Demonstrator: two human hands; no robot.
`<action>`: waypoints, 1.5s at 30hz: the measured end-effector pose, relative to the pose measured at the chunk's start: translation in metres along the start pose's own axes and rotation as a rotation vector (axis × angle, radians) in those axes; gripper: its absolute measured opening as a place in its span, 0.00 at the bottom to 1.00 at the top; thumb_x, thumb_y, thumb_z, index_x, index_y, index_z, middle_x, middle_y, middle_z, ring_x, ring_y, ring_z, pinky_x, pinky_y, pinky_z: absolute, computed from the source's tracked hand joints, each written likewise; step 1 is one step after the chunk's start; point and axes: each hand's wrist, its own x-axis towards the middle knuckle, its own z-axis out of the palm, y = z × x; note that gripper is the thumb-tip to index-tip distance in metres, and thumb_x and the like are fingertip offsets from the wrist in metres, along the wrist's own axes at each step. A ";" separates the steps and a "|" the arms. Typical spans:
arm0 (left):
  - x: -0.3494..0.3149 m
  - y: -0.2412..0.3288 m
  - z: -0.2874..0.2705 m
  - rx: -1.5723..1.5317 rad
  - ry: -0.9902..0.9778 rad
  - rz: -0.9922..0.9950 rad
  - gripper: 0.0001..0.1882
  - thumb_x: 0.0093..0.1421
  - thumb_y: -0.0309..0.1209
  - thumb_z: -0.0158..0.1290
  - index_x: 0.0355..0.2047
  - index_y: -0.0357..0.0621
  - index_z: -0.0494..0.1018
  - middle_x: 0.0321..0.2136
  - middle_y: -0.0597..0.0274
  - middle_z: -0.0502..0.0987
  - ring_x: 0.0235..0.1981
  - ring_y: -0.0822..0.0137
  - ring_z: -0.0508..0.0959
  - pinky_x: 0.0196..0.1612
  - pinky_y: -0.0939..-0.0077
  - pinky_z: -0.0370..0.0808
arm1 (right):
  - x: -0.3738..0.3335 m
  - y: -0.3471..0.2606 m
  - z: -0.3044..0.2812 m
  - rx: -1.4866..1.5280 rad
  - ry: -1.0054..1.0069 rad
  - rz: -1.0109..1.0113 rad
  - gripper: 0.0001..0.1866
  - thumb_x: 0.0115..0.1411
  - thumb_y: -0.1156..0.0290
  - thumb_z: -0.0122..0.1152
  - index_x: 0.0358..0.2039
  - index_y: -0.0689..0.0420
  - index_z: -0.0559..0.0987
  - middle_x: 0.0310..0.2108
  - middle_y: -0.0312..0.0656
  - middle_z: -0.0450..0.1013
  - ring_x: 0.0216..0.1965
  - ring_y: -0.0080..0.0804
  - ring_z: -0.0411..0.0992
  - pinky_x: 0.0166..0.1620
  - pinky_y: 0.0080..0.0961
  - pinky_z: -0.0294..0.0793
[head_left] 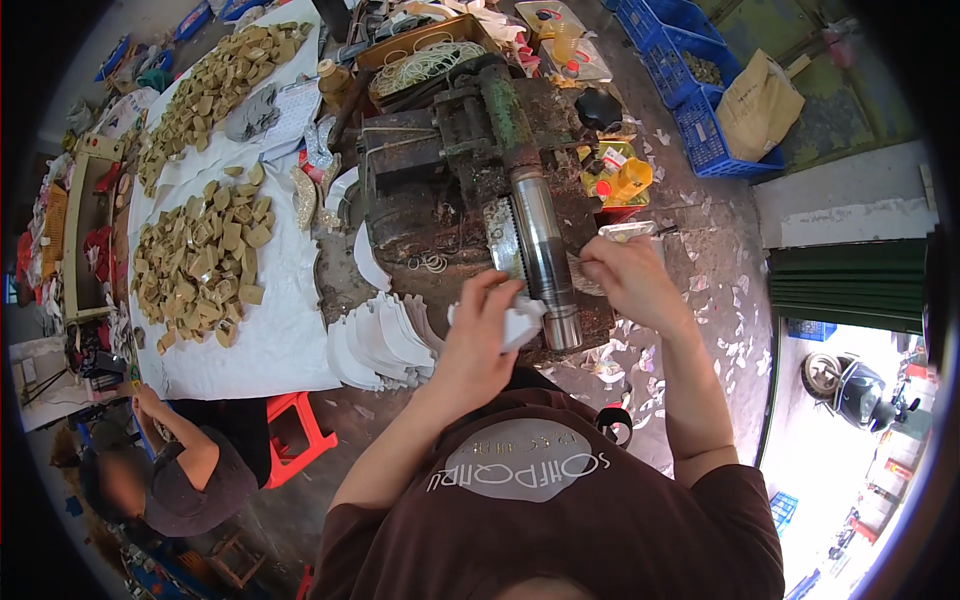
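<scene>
A worn bench machine (410, 200) with a shiny steel roller (540, 240) stands in front of me. My left hand (480, 345) is closed around a white piece (522, 322) next to the roller's near end. It looks thin and folded; its exact kind is unclear. Right of the roller, my right hand (630, 280) has its fingers pinched together, and whatever they grip is mostly hidden. A toothed metal strip (505, 235) runs along the roller's left side. Left of my left hand lies a row of curved white pieces (385, 340), overlapping one another.
Piles of olive-brown blocks (205, 260) cover a white sheet (290, 370) on the left table. A yellow container (630, 180) stands right of the machine. Blue crates (690, 100) are farther back. A co-worker (180, 460) sits at lower left near a red stool (298, 440). White scraps litter the floor.
</scene>
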 end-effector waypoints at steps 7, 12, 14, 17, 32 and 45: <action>-0.007 -0.015 -0.015 -0.087 0.089 -0.091 0.28 0.47 0.15 0.53 0.51 0.36 0.63 0.51 0.48 0.63 0.55 0.47 0.65 0.58 0.65 0.63 | 0.005 -0.014 0.006 -0.016 0.344 -0.103 0.04 0.55 0.74 0.59 0.32 0.57 0.75 0.27 0.40 0.72 0.32 0.39 0.71 0.42 0.33 0.61; -0.052 -0.080 -0.066 0.090 0.415 -0.142 0.25 0.46 0.15 0.52 0.47 0.36 0.64 0.48 0.48 0.66 0.51 0.45 0.67 0.56 0.60 0.64 | 0.003 -0.025 0.004 0.249 0.387 -0.031 0.08 0.53 0.76 0.62 0.34 0.62 0.75 0.25 0.42 0.70 0.28 0.36 0.71 0.35 0.30 0.67; -0.065 -0.089 -0.075 0.362 0.425 -0.176 0.26 0.45 0.15 0.51 0.48 0.37 0.65 0.48 0.49 0.66 0.51 0.46 0.67 0.54 0.58 0.64 | 0.003 -0.027 0.006 0.305 0.402 -0.039 0.07 0.54 0.76 0.62 0.34 0.63 0.75 0.25 0.43 0.70 0.27 0.35 0.70 0.33 0.29 0.68; -0.088 -0.105 -0.069 0.685 -0.006 -0.174 0.27 0.42 0.15 0.51 0.47 0.38 0.66 0.48 0.50 0.66 0.48 0.48 0.68 0.50 0.57 0.65 | 0.004 -0.031 0.009 0.361 0.400 -0.042 0.07 0.55 0.77 0.61 0.34 0.64 0.75 0.25 0.44 0.70 0.27 0.35 0.70 0.32 0.28 0.68; -0.019 0.003 -0.025 -1.267 0.145 0.056 0.22 0.56 0.26 0.54 0.51 0.36 0.64 0.50 0.56 0.67 0.51 0.66 0.69 0.55 0.67 0.66 | -0.001 -0.109 0.051 0.393 0.392 -0.336 0.10 0.47 0.76 0.67 0.31 0.56 0.77 0.45 0.41 0.67 0.44 0.43 0.62 0.46 0.37 0.60; -0.009 -0.015 -0.038 -0.599 0.317 -0.329 0.17 0.59 0.22 0.49 0.49 0.38 0.66 0.30 0.69 0.69 0.33 0.75 0.68 0.42 0.79 0.68 | -0.001 -0.026 -0.021 0.157 0.392 -0.122 0.05 0.53 0.79 0.56 0.31 0.58 0.73 0.27 0.43 0.72 0.31 0.44 0.70 0.39 0.37 0.65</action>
